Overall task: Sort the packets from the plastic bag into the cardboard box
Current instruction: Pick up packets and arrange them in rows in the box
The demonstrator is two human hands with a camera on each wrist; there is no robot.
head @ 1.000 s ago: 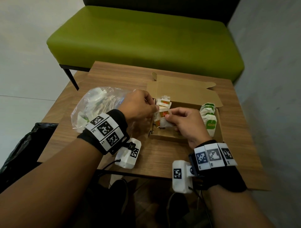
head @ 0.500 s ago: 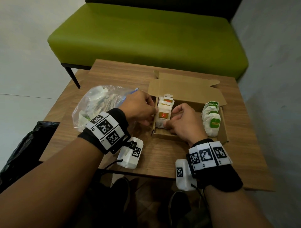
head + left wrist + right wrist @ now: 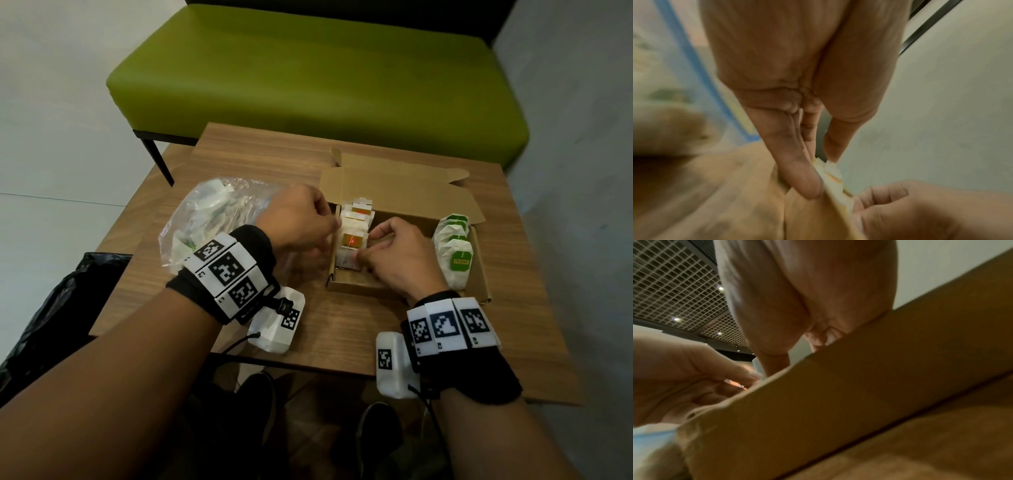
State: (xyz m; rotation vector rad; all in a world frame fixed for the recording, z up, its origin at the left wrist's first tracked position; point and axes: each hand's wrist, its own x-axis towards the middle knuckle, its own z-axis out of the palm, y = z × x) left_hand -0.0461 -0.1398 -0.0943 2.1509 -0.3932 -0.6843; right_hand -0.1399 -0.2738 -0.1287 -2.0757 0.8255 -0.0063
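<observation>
Both hands, left hand [image 3: 301, 221] and right hand [image 3: 400, 251], are pinched on one flat white orange-labelled packet [image 3: 352, 245] at the brown cardboard box's [image 3: 404, 192] left end.

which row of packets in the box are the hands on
The orange-tagged row at the box's left end; both hands touch it, while the green-tagged row stands untouched.

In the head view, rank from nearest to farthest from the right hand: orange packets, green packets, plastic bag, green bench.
1. Orange packets: at the right hand fingertips, box's left end.
2. Green packets: box's right end.
3. Plastic bag: left, beyond the left hand.
4. Green bench: behind the table.
</observation>
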